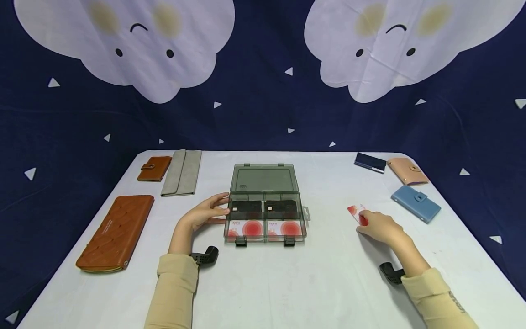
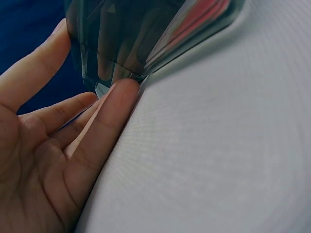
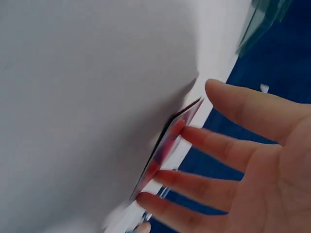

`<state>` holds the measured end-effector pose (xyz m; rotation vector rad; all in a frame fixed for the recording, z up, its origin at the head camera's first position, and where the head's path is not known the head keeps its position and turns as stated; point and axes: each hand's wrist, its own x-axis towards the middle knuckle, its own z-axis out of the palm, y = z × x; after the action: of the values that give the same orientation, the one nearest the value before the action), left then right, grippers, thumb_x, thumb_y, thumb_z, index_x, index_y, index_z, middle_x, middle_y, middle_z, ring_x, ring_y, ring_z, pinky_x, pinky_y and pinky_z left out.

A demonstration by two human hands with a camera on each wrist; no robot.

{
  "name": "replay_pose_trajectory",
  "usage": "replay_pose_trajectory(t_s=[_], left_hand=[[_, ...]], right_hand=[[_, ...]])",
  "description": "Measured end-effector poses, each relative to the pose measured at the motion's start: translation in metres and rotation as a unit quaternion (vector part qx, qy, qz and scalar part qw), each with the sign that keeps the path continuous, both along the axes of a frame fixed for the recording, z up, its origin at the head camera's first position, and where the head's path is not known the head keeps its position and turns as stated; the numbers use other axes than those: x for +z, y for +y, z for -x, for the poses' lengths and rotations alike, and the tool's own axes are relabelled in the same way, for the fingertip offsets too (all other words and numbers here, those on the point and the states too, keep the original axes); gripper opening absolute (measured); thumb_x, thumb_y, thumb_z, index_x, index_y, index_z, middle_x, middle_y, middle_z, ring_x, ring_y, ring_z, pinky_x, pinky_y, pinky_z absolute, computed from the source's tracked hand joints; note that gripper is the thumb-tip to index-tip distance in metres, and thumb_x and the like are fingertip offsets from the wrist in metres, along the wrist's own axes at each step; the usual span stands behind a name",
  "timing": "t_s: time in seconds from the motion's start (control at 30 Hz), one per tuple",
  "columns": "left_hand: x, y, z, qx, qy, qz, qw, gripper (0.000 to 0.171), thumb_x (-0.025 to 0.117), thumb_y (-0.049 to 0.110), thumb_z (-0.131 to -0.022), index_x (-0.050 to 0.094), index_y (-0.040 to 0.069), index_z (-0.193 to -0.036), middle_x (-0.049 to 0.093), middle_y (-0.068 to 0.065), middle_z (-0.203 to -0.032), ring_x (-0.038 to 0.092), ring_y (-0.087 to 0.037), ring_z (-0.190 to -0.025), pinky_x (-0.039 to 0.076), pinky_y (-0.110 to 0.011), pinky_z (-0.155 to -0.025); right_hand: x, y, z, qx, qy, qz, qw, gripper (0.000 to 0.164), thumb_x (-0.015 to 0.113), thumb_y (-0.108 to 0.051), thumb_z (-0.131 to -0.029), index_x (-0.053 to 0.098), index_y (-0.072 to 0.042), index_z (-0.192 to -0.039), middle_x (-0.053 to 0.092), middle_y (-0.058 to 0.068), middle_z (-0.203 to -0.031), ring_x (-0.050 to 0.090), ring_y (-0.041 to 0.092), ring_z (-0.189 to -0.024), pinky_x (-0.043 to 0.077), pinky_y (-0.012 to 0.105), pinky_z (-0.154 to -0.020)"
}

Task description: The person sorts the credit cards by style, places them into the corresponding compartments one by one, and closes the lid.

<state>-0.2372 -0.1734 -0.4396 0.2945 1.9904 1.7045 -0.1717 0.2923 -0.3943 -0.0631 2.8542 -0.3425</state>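
Note:
A translucent grey-green plastic box stands with its lid raised at the back. Two black cards lie in its rear compartments and two white-and-red cards in the front ones. My left hand touches the box's left side with fairly straight fingers, seen close up in the left wrist view. Off to the right, my right hand touches a white-and-red card with extended fingertips. In the right wrist view that card looks tilted, and the thumb stands apart from it.
At left lie a large brown wallet, a small brown card holder and a grey folding wallet. On the right are a dark blue card-like item, a peach card holder and a blue one.

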Motion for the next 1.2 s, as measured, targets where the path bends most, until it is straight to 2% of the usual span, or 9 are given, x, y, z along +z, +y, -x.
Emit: replay_pose_trajectory(t_s=[0.23, 0.4, 0.53, 0.67, 0.8, 0.93, 1.07, 1.13, 1.2], left_hand=[[0.001, 0.001, 0.000, 0.005, -0.001, 0.003, 1.0000, 0.074, 0.060, 0.011, -0.089, 0.014, 0.003, -0.148, 0.014, -0.023, -0.151, 0.035, -0.043, -0.127, 0.049, -0.043, -0.092], [0.002, 0.002, -0.001, 0.004, -0.003, 0.002, 1.0000, 0.075, 0.059, 0.011, -0.089, 0.014, 0.003, -0.148, 0.014, -0.022, -0.151, 0.034, -0.043, -0.128, 0.049, -0.043, -0.093], [0.002, 0.001, -0.001, 0.002, -0.003, 0.002, 1.0000, 0.074, 0.059, 0.011, -0.089, 0.014, 0.004, -0.148, 0.014, -0.022, -0.151, 0.032, -0.042, -0.129, 0.049, -0.043, -0.093], [0.002, 0.000, -0.001, 0.001, -0.003, 0.001, 1.0000, 0.074, 0.058, 0.010, -0.090, 0.014, 0.004, -0.148, 0.014, -0.022, -0.151, 0.032, -0.042, -0.129, 0.048, -0.043, -0.093], [0.001, 0.000, -0.001, 0.001, -0.004, 0.000, 1.0000, 0.073, 0.058, 0.010, -0.090, 0.014, 0.004, -0.148, 0.014, -0.023, -0.151, 0.033, -0.042, -0.129, 0.048, -0.043, -0.093], [0.000, 0.000, 0.000, 0.001, -0.003, -0.001, 1.0000, 0.074, 0.059, 0.010, -0.090, 0.013, 0.003, -0.148, 0.014, -0.023, -0.150, 0.033, -0.043, -0.128, 0.048, -0.043, -0.093], [0.000, 0.000, 0.000, 0.001, -0.003, -0.002, 1.0000, 0.074, 0.059, 0.010, -0.090, 0.013, 0.003, -0.148, 0.014, -0.023, -0.150, 0.033, -0.043, -0.128, 0.048, -0.043, -0.093], [0.000, 0.000, 0.000, 0.000, -0.003, -0.003, 1.0000, 0.074, 0.058, 0.010, -0.090, 0.013, 0.003, -0.148, 0.014, -0.023, -0.150, 0.032, -0.043, -0.129, 0.048, -0.043, -0.093], [0.000, 0.000, 0.000, -0.001, -0.002, -0.004, 1.0000, 0.074, 0.058, 0.010, -0.090, 0.013, 0.003, -0.148, 0.014, -0.023, -0.150, 0.032, -0.043, -0.129, 0.048, -0.043, -0.094]], right_hand=[[-0.003, -0.031, 0.010, 0.054, 0.037, 0.013, 0.998, 0.048, 0.069, -0.018, -0.079, 0.054, 0.000, -0.121, 0.050, 0.033, -0.118, 0.049, 0.054, -0.101, 0.047, 0.065, -0.067], [-0.004, -0.040, 0.019, 0.062, 0.040, 0.023, 0.997, 0.041, 0.072, -0.016, -0.076, 0.057, -0.004, -0.113, 0.053, 0.027, -0.104, 0.052, 0.047, -0.092, 0.048, 0.057, -0.061], [-0.004, -0.038, 0.029, 0.072, 0.032, 0.049, 0.996, 0.051, 0.075, -0.013, -0.072, 0.053, 0.000, -0.116, 0.051, 0.028, -0.100, 0.052, 0.043, -0.088, 0.048, 0.051, -0.063], [-0.005, -0.034, 0.039, 0.070, 0.022, 0.073, 0.995, 0.068, 0.078, -0.013, -0.067, 0.046, 0.009, -0.122, 0.049, 0.033, -0.107, 0.050, 0.044, -0.093, 0.047, 0.053, -0.076], [-0.007, -0.030, 0.048, 0.071, 0.017, 0.094, 0.993, 0.071, 0.080, -0.013, -0.063, 0.046, 0.011, -0.121, 0.051, 0.032, -0.106, 0.051, 0.042, -0.095, 0.045, 0.053, -0.081], [-0.009, -0.028, 0.054, 0.070, 0.033, 0.114, 0.990, 0.061, 0.074, -0.005, -0.068, 0.048, 0.007, -0.122, 0.055, 0.031, -0.107, 0.052, 0.037, -0.092, 0.046, 0.048, -0.078], [-0.004, -0.033, 0.055, 0.061, 0.085, 0.138, 0.985, 0.041, 0.062, 0.002, -0.079, 0.052, 0.006, -0.118, 0.058, 0.030, -0.106, 0.055, 0.038, -0.093, 0.047, 0.049, -0.077], [0.001, -0.040, 0.054, 0.057, 0.108, 0.176, 0.977, 0.033, 0.057, 0.002, -0.083, 0.053, 0.006, -0.116, 0.059, 0.030, -0.105, 0.055, 0.038, -0.095, 0.047, 0.050, -0.080], [0.008, -0.050, 0.051, 0.058, 0.118, 0.233, 0.963, 0.029, 0.053, 0.002, -0.087, 0.052, 0.007, -0.116, 0.059, 0.030, -0.104, 0.057, 0.036, -0.093, 0.048, 0.047, -0.079]])
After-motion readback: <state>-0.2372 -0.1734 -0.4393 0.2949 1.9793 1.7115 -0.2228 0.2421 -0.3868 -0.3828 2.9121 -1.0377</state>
